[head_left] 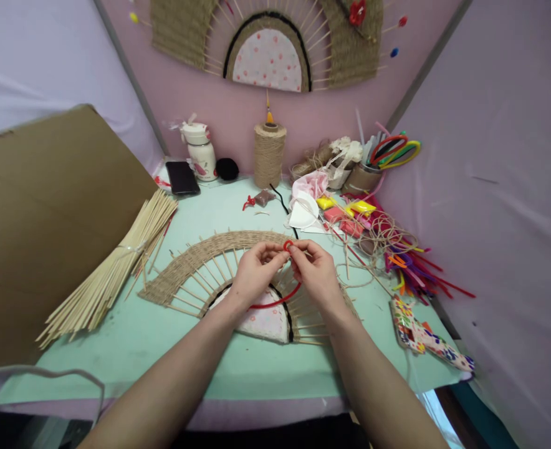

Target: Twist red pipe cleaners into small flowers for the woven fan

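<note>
A red pipe cleaner (pixel 275 304) is pinched between my two hands, its end curled into a small loop at the fingertips. Its long tail droops in a curve below. My left hand (pixel 261 268) is closed on it from the left, my right hand (pixel 311 265) from the right; thumbs and forefingers nearly meet at the loop. Beneath my hands lies a fan-shaped woven panel (pixel 219 242) of sticks and twine, with a pale spotted half-round piece (pixel 261 324) edged in black at its base. My hands and forearms hide part of the panel.
Thin sticks (pixel 111 268) lie bundled at left beside a cardboard sheet (pixel 60 218). Behind stand a twine spool (pixel 270 153), a bottle (pixel 199 149) and a phone (pixel 182 178). At right are scissors (pixel 399 153), coloured pipe cleaners (pixel 425 274) and a floral-patterned glue gun (pixel 427 337). Another fan (pixel 177 37) hangs above.
</note>
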`<state>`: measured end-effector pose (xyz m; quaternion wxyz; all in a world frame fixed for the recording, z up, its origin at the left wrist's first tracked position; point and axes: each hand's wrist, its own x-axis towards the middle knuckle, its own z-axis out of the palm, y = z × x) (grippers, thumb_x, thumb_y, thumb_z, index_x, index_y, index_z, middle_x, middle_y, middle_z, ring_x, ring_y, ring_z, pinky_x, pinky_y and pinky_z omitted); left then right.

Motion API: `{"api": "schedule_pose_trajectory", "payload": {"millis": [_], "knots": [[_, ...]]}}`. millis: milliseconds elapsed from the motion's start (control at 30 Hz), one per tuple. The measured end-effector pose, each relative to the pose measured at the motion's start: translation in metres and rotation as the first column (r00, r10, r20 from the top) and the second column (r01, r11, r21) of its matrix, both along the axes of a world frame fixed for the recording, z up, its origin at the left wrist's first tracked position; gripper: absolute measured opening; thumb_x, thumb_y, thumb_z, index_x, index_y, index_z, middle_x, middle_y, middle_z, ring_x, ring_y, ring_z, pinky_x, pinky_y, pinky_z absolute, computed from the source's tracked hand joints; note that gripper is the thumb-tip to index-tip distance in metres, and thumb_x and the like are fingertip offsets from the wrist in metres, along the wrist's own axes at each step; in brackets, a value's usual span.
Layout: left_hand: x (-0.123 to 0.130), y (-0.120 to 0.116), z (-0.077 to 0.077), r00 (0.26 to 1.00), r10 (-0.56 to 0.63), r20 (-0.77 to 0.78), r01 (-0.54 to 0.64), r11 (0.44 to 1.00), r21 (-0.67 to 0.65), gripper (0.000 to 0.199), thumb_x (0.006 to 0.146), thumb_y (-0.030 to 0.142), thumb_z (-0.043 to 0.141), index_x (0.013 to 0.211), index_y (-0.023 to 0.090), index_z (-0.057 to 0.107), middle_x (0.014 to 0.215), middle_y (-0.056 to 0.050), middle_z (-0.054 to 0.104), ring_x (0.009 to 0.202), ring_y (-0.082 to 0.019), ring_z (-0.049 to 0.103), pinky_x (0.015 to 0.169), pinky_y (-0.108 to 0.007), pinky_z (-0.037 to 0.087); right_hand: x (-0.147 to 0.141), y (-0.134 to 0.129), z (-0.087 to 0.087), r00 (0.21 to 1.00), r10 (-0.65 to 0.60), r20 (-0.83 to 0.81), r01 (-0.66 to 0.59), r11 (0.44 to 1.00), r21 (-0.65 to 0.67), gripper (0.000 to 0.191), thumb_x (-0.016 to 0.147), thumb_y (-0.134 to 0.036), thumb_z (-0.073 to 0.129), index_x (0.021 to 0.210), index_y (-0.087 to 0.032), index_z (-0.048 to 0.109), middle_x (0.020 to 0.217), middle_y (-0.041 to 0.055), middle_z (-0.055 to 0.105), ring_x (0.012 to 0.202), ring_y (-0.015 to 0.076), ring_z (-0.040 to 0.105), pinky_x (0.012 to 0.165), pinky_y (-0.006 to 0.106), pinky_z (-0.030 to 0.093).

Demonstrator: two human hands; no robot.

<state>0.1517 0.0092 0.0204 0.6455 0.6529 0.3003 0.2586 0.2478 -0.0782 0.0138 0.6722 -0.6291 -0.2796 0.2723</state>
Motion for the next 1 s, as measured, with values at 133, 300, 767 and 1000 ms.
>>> {"api": "schedule_pose_trajectory", "payload": {"millis": [133, 300, 767, 1000], "knots": [[0.001, 0.002, -0.004, 0.998, 0.023, 0.063, -0.016, 0.995, -0.098, 0.025, 0.067, 0.033, 0.073, 0.082, 0.015, 0.065, 0.072, -0.002, 0.068, 0.067, -0.013, 0.061, 0.062, -0.024, 0.044, -0.001, 0.000, 0.000, 0.999, -0.003, 0.041, 0.003, 1.000, -0.013, 0.018, 0.080, -0.038, 0.064, 0.079, -0.020, 0.062, 0.053, -0.0068, 0.047, 0.046, 0.0085, 0.038, 0.047, 0.022, 0.031], [-0.001, 0.010, -0.007, 0.999, 0.028, 0.034, -0.028, 1.000, -0.007, 0.019, 0.069, 0.031, 0.071, 0.078, 0.014, 0.071, 0.070, -0.003, 0.068, 0.066, -0.013, 0.058, 0.065, -0.025, 0.044, -0.001, 0.000, 0.002, 0.987, -0.005, 0.159, 0.015, 0.998, -0.064, 0.021, 0.081, -0.039, 0.062, 0.081, -0.018, 0.063, 0.064, -0.0026, 0.056, 0.053, 0.0104, 0.044, 0.051, 0.024, 0.035], [0.000, -0.001, 0.000, 0.997, 0.065, 0.031, -0.060, 0.991, -0.123, 0.024, 0.069, 0.037, 0.072, 0.077, 0.014, 0.071, 0.064, 0.001, 0.063, 0.058, -0.010, 0.051, 0.058, -0.023, 0.038, -0.004, 0.000, -0.002, 0.971, -0.054, 0.234, 0.064, 0.997, -0.037, 0.015, 0.082, -0.034, 0.060, 0.083, -0.019, 0.062, 0.077, 0.0012, 0.063, 0.067, 0.0139, 0.053, 0.059, 0.024, 0.040], [0.000, 0.001, -0.005, 0.993, 0.026, 0.117, -0.001, 0.979, -0.204, 0.024, 0.068, 0.036, 0.075, 0.077, 0.014, 0.070, 0.060, 0.003, 0.059, 0.055, -0.007, 0.045, 0.053, -0.021, 0.033, -0.004, -0.001, 0.000, 0.987, -0.010, 0.160, 0.015, 0.999, -0.033, 0.016, 0.082, -0.036, 0.061, 0.083, -0.020, 0.060, 0.070, -0.0014, 0.059, 0.054, 0.0097, 0.046, 0.049, 0.022, 0.036]]}}
